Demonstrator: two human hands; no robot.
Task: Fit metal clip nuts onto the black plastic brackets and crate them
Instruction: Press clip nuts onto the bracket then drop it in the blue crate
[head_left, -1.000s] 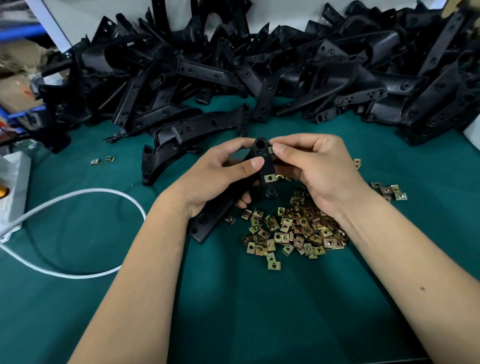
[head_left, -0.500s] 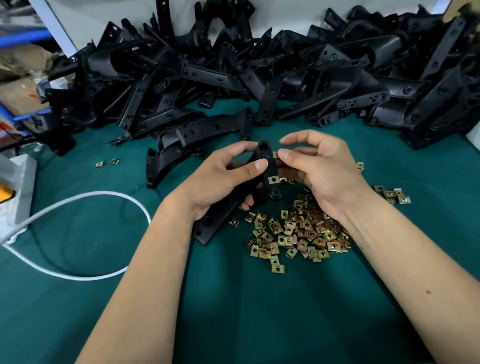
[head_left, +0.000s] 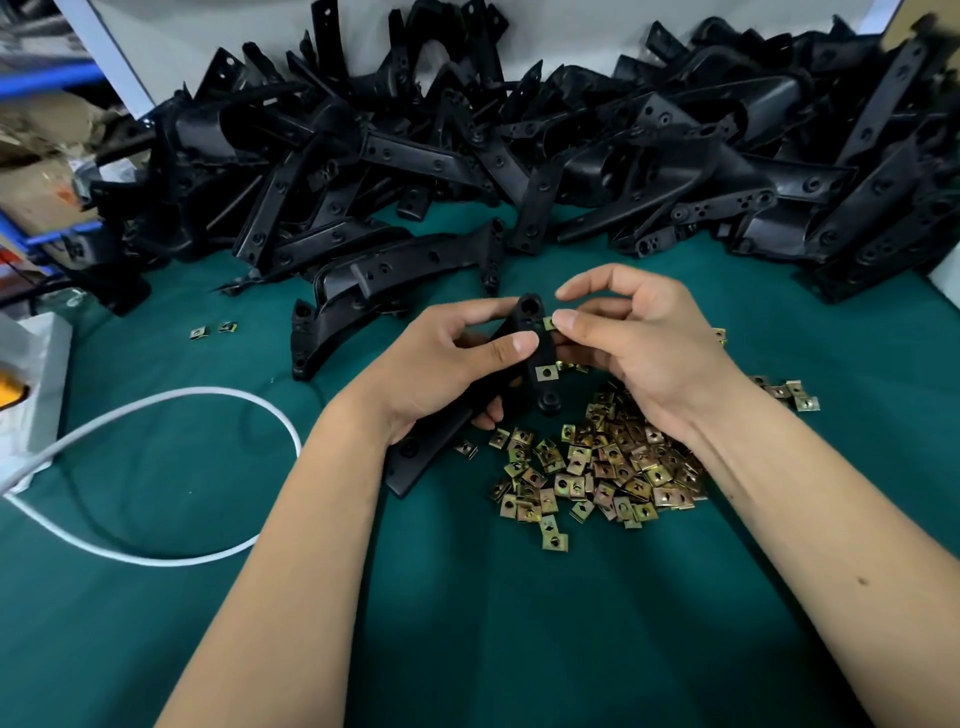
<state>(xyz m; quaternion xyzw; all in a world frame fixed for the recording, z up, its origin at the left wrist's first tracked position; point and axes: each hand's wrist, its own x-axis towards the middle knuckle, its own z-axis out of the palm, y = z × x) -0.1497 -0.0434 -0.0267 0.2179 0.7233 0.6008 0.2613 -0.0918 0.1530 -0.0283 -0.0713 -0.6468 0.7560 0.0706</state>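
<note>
Two bare forearms were extended over a desk (head_left: 519, 649) covered in green cloth. Nearest, a loose pile of brass-coloured clip nuts (head_left: 597, 467) was spread beneath the right wrist. Just above it, a black plastic bracket (head_left: 524, 358) was gripped by the left hand (head_left: 441, 364), thumb curled across its face, its lower end resting on the cloth. One clip nut (already seated) (head_left: 546, 371) was seen on the bracket. A second clip nut (head_left: 549, 323) was pinched by the right hand (head_left: 639, 348) against the bracket's upper edge. To the left, a white cable (head_left: 156, 415) was looped. Farthest back, a heap of black brackets (head_left: 519, 156) was piled along the wall.
</note>
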